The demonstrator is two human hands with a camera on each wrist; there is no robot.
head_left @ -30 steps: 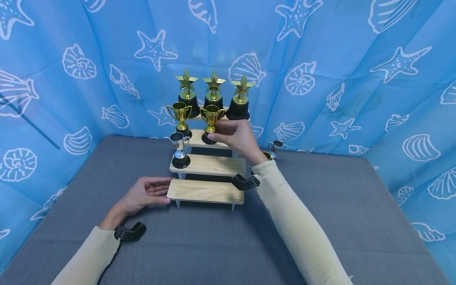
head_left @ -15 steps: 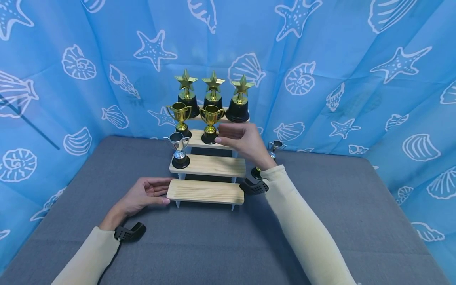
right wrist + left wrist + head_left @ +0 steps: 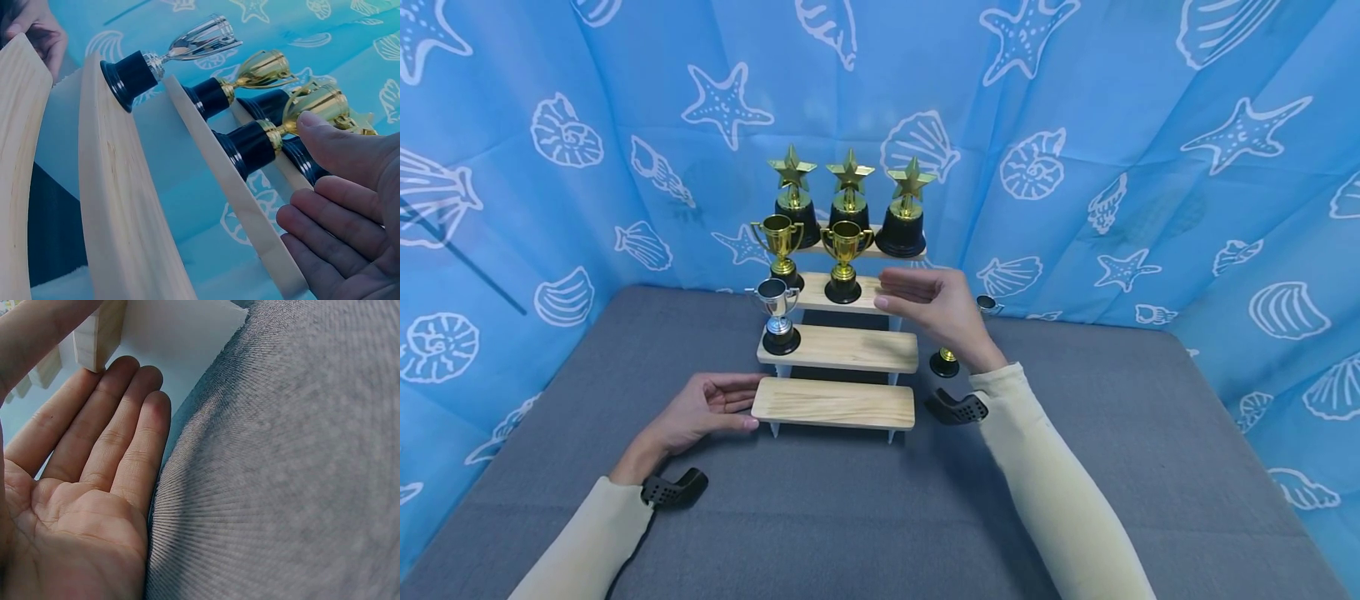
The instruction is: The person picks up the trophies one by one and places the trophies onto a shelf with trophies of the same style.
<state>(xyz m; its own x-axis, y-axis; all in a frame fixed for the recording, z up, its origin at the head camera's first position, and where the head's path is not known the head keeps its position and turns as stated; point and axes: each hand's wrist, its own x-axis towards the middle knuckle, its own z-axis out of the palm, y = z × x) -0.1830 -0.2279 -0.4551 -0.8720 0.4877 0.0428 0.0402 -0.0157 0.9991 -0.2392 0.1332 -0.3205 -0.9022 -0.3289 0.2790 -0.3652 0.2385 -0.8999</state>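
A stepped wooden display stand [image 3: 835, 402] holds several small trophies. My left hand [image 3: 703, 412] rests at the left end of the lowest step, its fingers straight in the left wrist view. My right hand [image 3: 943, 312] is beside the right end of the second step from the top, holding nothing, fingers relaxed. To its left on that step stand a gold cup trophy [image 3: 845, 242] and another gold cup trophy [image 3: 781, 237]; in the right wrist view my thumb overlaps the nearer one. A silver cup trophy [image 3: 777, 304] stands at the left of the step below.
Three gold star trophies [image 3: 907, 208] line the top step. On the grey table [image 3: 1112, 450], right of the stand, a gold-stemmed trophy [image 3: 946, 360] and a silver cup [image 3: 989, 305] are partly hidden by my right hand. A blue seashell curtain [image 3: 1075, 75] hangs behind.
My right hand has come away from the gold cup trophy on the second step and moved right and towards me. The trophy stays standing there. My left hand has not moved.
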